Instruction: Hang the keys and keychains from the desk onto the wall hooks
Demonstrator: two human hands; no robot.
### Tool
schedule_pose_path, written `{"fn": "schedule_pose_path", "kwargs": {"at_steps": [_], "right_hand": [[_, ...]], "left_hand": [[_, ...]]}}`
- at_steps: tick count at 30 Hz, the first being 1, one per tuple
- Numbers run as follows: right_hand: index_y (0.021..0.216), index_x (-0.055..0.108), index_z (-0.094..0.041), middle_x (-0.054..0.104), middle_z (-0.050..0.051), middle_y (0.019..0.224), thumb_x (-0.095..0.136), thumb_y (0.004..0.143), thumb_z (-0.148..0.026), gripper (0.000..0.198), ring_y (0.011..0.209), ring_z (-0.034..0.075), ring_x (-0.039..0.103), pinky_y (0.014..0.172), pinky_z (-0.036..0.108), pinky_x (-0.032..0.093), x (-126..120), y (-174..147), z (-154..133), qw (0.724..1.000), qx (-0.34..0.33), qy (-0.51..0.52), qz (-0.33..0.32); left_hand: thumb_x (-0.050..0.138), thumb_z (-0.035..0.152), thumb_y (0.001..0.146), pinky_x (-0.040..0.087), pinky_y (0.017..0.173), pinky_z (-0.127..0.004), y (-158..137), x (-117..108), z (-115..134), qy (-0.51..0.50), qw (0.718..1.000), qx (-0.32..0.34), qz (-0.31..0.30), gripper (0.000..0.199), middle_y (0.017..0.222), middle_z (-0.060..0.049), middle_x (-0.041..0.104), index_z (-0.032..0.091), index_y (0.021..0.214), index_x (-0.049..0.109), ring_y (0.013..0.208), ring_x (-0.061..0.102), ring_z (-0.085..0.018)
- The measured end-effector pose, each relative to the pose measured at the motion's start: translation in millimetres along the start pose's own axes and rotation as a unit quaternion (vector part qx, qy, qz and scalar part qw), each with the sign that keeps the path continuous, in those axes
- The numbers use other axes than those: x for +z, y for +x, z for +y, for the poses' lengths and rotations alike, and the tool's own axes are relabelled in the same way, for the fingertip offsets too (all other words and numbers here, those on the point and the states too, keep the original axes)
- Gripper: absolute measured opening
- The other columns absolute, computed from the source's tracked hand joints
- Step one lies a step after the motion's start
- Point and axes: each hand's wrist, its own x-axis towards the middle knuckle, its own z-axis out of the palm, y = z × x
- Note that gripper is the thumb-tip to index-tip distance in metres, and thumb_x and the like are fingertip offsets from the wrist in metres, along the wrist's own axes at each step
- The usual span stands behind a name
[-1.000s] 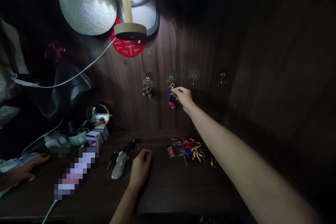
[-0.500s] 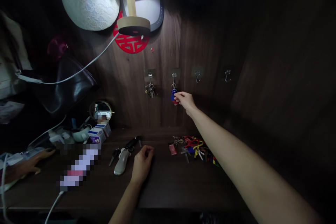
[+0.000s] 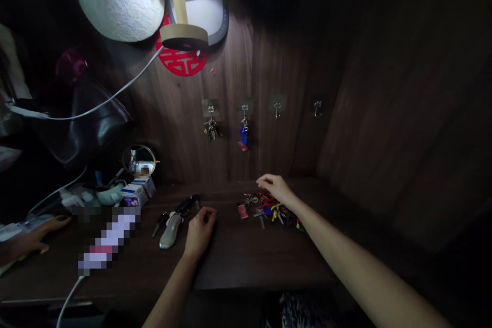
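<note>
My right hand (image 3: pixel 277 188) is just above the back of a pile of keys (image 3: pixel 274 211), its fingers loosely bent and holding nothing. The pile has colored key covers and a red tag (image 3: pixel 243 211) at its left. My left hand (image 3: pixel 200 233) rests on the desk with curled fingers and nothing visible in them. Left of it lie a silver-grey handle-like object (image 3: pixel 171 231) and dark keys (image 3: pixel 160 223). On the wall, one hook holds a bunch of metal keys (image 3: pixel 212 130), and another holds keys with blue and red tags (image 3: pixel 244 137).
Two bare hooks (image 3: pixel 278 109) are further right on the wall. A lamp (image 3: pixel 184 36) hangs before caps (image 3: pixel 119 5) and a red round paper cutting (image 3: pixel 184 64). At the left are a round mirror (image 3: pixel 140 160), small boxes (image 3: pixel 137 192), a bag (image 3: pixel 92 118) and a white cable (image 3: pixel 71 297).
My right hand has let go of the blue and red tags on the hook and come down to the key pile. My left hand stays on the desk. The view has shifted slightly.
</note>
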Motion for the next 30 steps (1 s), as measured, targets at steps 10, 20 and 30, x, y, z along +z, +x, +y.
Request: {"fn": "schedule_pose_path", "kwargs": {"at_steps": [10,20,30], "right_hand": [[0.076,0.067,-0.021,0.07,0.002,0.078,0.049,0.079,-0.033,0.021,0.072,0.018,0.063,0.068,0.029,0.045,-2,-65,19,0.99,-0.028,-0.132,-0.036],[0.114,0.059,-0.031,0.066,0.003,0.108,0.052,0.084,-0.029,0.031,0.106,0.021,0.055,0.105,0.052,0.019,40,-91,1,0.943,-0.123,-0.3,-0.079],[0.096,0.066,-0.028,0.068,0.001,0.105,0.052,0.084,-0.019,0.02,0.106,0.017,0.057,0.106,0.053,0.017,53,-101,-4,0.943,-0.176,-0.231,-0.163]], "left_hand": [[0.045,0.033,0.079,0.044,0.064,-0.025,-3,-1,0,0.016,1.0,0.011,0.0,0.021,0.074,0.0,0.067,0.02,0.082,0.061,0.068,0.062,-0.016],[0.046,0.03,0.079,0.043,0.064,-0.024,-4,0,-1,0.034,0.999,0.017,-0.001,0.019,0.076,0.001,0.068,0.021,0.081,0.062,0.069,0.061,-0.015],[0.045,0.027,0.082,0.044,0.069,-0.024,-5,1,-1,0.037,0.999,0.033,-0.022,0.017,0.083,0.0,0.068,0.022,0.084,0.061,0.076,0.063,-0.015]]}}
